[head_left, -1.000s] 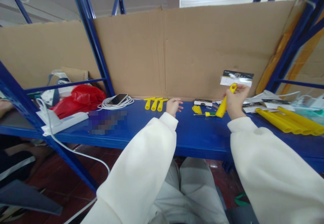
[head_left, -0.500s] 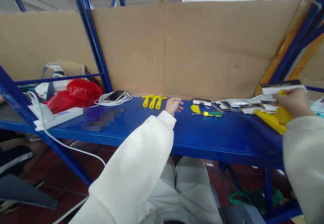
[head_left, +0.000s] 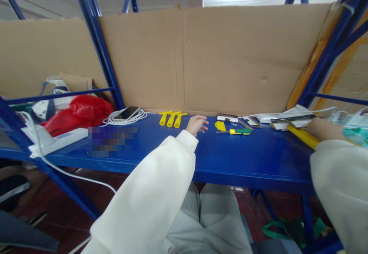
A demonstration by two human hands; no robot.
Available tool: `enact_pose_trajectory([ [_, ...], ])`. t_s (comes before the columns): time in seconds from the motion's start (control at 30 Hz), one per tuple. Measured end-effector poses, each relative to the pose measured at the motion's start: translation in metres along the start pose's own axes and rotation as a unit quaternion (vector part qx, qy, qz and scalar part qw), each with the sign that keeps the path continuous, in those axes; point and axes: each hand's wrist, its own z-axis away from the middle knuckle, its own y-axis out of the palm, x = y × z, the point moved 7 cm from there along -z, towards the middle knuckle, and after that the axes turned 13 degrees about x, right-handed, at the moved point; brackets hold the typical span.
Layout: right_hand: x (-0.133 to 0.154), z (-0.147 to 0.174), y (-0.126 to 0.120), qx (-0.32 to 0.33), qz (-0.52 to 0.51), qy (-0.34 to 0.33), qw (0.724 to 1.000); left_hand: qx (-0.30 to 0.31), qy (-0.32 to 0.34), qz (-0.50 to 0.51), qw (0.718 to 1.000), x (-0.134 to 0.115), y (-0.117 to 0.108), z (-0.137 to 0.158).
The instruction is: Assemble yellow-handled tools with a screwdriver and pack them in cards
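My left hand (head_left: pixel 197 125) hovers at the middle of the blue shelf with its fingers loosely apart and nothing in them. Left of it stand three yellow T-shaped plastic pieces (head_left: pixel 170 120) in a row. To its right lie a small yellow piece (head_left: pixel 220 126) and a screwdriver (head_left: pixel 240 131) with a green and yellow handle. My right hand (head_left: pixel 323 129) is low at the right end, against a black-and-white package (head_left: pixel 291 121) and long yellow pieces (head_left: pixel 302 136). Its fingers are mostly hidden, so I cannot tell what it grips.
A coiled white cable (head_left: pixel 120 118) with a phone (head_left: pixel 130 112) lies at the left, near a white power strip (head_left: pixel 66 137) and a red bag (head_left: pixel 82 112). Cardboard (head_left: pixel 244 58) walls the back. Blue posts (head_left: pixel 96 43) rise at both sides. Small packages (head_left: pixel 227 117) line the back edge.
My right hand has moved down, bringing the black-and-white package it held up onto the pile. My left hand stays in place. The camera view has shifted slightly.
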Motion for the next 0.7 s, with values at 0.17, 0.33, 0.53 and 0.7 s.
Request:
enact_pose_trajectory([
  [0.17, 0.009, 0.017, -0.001, 0.022, 0.003, 0.034, 0.999, 0.007, -0.001, -0.011, 1.000, 0.000, 0.002, 0.000],
  [0.33, 0.013, 0.021, -0.002, 0.001, 0.002, 0.031, 1.000, 0.011, -0.004, -0.017, 1.000, -0.001, 0.003, 0.002],
  [0.53, 0.012, 0.024, -0.003, -0.023, -0.009, 0.019, 1.000, 0.014, -0.004, -0.025, 1.000, 0.000, 0.002, 0.000],
  [0.7, 0.009, 0.019, 0.002, -0.011, -0.031, 0.036, 0.999, 0.022, -0.001, -0.038, 0.999, 0.000, 0.003, 0.000],
])
